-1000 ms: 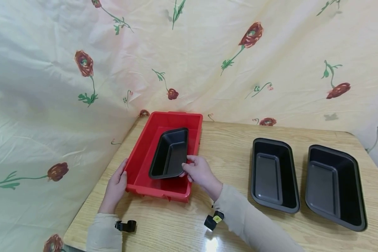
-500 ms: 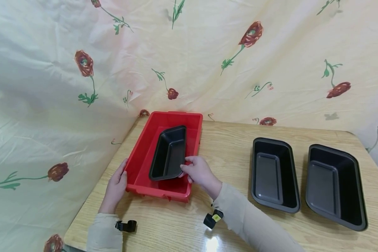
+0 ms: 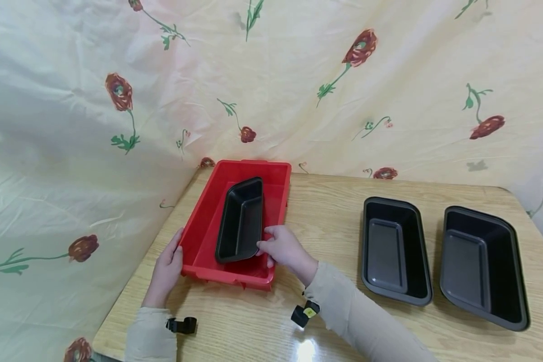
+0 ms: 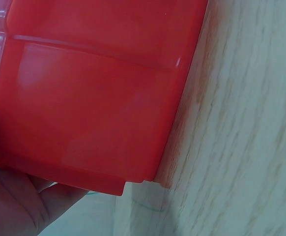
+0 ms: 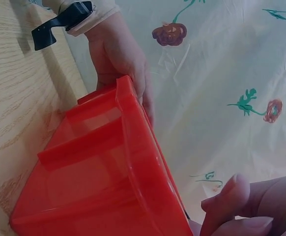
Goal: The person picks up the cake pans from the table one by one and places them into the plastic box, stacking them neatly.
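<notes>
Left of centre, I see the black pan (image 3: 241,221) within the outline of the red tray (image 3: 226,276), contact perhaps unclear; the right hand (image 3: 289,251) pinches the pan's lower-right corner. The left hand (image 3: 166,264) grips the tray, fingertips partly hidden.

No readable text or labels

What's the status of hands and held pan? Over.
Left hand grips red tray at near left corner. Right hand pinches black pan by near right corner. Pan within tray rim, floor contact hidden. No obstruction visible; two other pans off to right.
</notes>
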`<state>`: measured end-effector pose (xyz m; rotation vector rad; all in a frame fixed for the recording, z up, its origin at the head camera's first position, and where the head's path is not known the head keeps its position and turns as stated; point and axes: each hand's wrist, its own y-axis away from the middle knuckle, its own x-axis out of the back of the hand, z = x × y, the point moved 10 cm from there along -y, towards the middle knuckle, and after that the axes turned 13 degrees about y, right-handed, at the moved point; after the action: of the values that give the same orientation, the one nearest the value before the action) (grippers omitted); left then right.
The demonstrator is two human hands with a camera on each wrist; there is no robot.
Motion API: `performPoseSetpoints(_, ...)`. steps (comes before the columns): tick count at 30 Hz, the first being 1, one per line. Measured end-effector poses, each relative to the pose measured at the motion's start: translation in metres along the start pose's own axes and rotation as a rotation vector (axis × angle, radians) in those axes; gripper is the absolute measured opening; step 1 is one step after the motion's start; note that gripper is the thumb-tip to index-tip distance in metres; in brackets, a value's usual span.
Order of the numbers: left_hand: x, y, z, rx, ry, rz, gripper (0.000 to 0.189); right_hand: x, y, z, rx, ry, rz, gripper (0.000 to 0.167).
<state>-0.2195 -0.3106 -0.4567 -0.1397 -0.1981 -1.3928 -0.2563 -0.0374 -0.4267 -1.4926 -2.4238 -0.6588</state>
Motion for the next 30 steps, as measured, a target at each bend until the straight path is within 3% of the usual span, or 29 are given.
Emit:
performPoseSetpoints(12,-0.002,0.002,0.000,0.008,-0.011,-0.005,0.051,0.002,0.010,0.001,-0.037,0.112,0.045,0.069)
performPoseSetpoints(19,-0.001,0.002,-0.002,0.045,-0.022,0.006,0.052,0.007,0.017,-0.003,0.046,0.129,0.081,0.066)
performPoseSetpoints(30,-0.001,0.002,-0.002,0.045,-0.018,0.010,0.052,0.015,0.033,-0.005,0.167,0.039,0.101,0.057)
